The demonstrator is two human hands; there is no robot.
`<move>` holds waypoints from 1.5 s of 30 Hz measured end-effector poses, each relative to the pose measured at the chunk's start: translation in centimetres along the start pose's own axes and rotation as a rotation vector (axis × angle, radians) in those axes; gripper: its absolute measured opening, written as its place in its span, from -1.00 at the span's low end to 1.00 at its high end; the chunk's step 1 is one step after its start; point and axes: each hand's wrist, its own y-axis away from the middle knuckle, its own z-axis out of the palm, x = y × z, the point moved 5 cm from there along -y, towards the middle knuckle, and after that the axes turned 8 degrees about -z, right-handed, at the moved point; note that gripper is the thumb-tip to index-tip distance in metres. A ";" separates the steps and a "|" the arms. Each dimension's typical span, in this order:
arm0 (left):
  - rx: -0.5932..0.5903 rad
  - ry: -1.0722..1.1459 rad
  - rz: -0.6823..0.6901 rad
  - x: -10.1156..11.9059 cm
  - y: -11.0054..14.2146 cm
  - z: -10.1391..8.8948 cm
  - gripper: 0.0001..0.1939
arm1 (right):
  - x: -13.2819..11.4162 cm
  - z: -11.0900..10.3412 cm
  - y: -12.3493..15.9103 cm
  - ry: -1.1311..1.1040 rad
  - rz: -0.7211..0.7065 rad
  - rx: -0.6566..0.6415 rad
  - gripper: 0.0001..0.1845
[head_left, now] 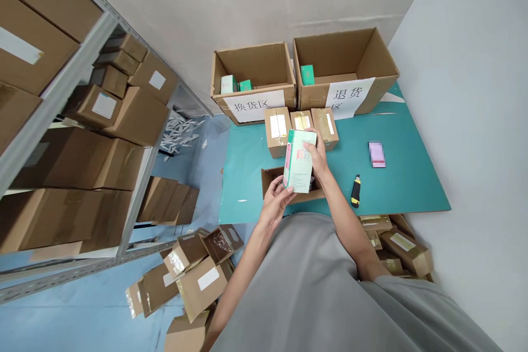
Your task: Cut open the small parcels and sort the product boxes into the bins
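Between my two hands is a pale green product carton (302, 168) with a darker green and pink side, tilted up toward me. My left hand (275, 201) grips its lower left corner, thumb on the front. My right hand (317, 154) wraps around its upper right edge. Below the carton an open cardboard box (270, 179) sits at the table's front edge, mostly hidden by the carton and my hands. Three taped parcels (279, 132) with white labels stand just beyond. A black and yellow utility knife (355, 191) lies to the right of my right hand.
Two large open cartons with handwritten signs, a left one (243, 107) and a right one (313, 99), stand at the back, holding small green boxes. A pink-screened phone (377, 154) lies on the green table (412, 176). Shelves (136, 187) and discarded boxes (202, 280) are left.
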 end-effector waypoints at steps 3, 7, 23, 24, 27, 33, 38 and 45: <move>0.091 -0.044 0.148 0.6 0.2 0.2 -0.14 | -1.0 0.3 -0.3 0.054 -0.041 -0.041 -0.36; 0.200 -0.153 0.382 2.0 0.7 0.8 -0.16 | -2.2 0.8 0.1 0.139 -0.081 -0.030 -0.18; 0.166 0.047 0.155 -0.1 0.1 -0.9 -0.38 | 0.9 0.3 -0.1 0.116 -0.054 -0.027 -0.29; 0.173 0.046 0.157 0.0 0.1 -0.9 -0.38 | 1.0 0.3 -0.1 0.108 -0.049 -0.027 -0.29; 0.178 0.054 0.145 0.1 0.1 -1.1 -0.39 | 1.2 0.2 -0.2 0.078 -0.021 -0.016 -0.25; 0.073 0.109 -0.004 0.0 -0.7 -1.4 -0.35 | 1.7 -1.0 -0.2 -0.012 0.044 0.058 -0.24; 0.067 0.031 0.050 0.0 -0.4 -0.7 -0.19 | 1.8 -1.2 -0.1 0.025 0.041 0.032 -0.23; 0.231 -0.096 0.308 1.3 0.3 0.0 -0.14 | 0.5 -0.4 0.2 0.134 -0.023 -0.059 -0.16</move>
